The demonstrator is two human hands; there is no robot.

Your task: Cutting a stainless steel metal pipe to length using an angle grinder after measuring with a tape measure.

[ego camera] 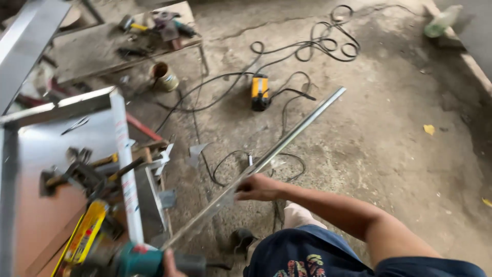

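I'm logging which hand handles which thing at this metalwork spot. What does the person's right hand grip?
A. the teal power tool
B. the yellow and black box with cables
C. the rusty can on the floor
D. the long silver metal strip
D: the right hand closes around the long silver metal strip, while the left hand is at the teal power tool.

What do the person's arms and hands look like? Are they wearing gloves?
No gloves: both hands are bare. The right arm is uncovered from the right hand to the top, with no sleeve, watch or ring visible. Only a sliver of the left hand shows at the bottom edge.
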